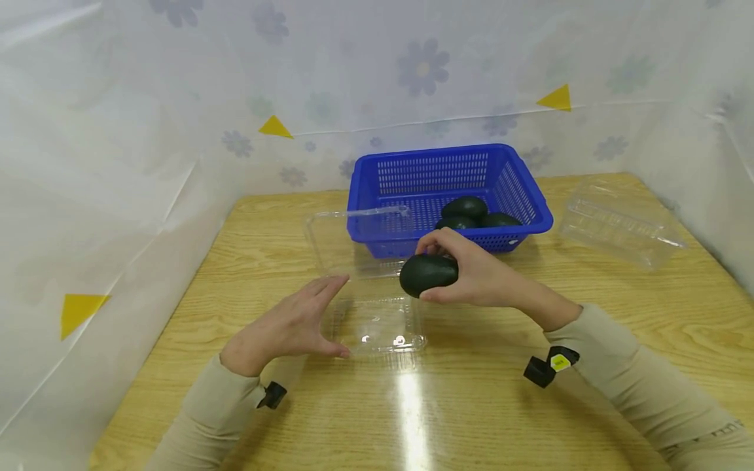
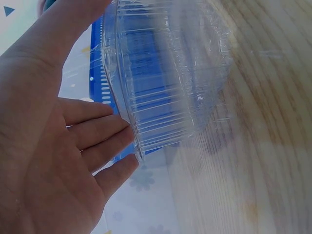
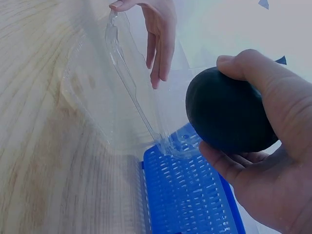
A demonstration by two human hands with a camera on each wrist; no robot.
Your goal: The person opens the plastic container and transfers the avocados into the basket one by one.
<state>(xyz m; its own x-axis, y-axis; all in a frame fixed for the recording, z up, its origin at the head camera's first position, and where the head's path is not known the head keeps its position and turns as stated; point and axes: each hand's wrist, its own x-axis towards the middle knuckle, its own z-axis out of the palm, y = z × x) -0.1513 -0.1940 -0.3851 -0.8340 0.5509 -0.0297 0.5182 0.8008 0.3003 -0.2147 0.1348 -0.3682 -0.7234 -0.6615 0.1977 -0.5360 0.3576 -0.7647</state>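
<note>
A dark green avocado [image 1: 428, 275] is in my right hand [image 1: 484, 271], gripped between thumb and fingers above the right side of an open clear plastic clamshell box [image 1: 377, 326]. The box's raised lid [image 1: 318, 242] leans back toward the basket. My left hand [image 1: 288, 324] is at the box's left side, thumb and fingers spread apart. In the left wrist view, its fingertips touch or nearly touch the rim of the box [image 2: 161, 105]. The right wrist view shows the avocado [image 3: 226, 112] held above the rim level.
Behind the box stands a blue plastic basket [image 1: 432, 157] with several avocados [image 1: 465, 208] in its right part. Another clear plastic box [image 1: 621, 226] lies at the back right of the wooden table [image 1: 501, 418]. A pale flowered sheet [image 1: 365, 72] encloses the back and sides.
</note>
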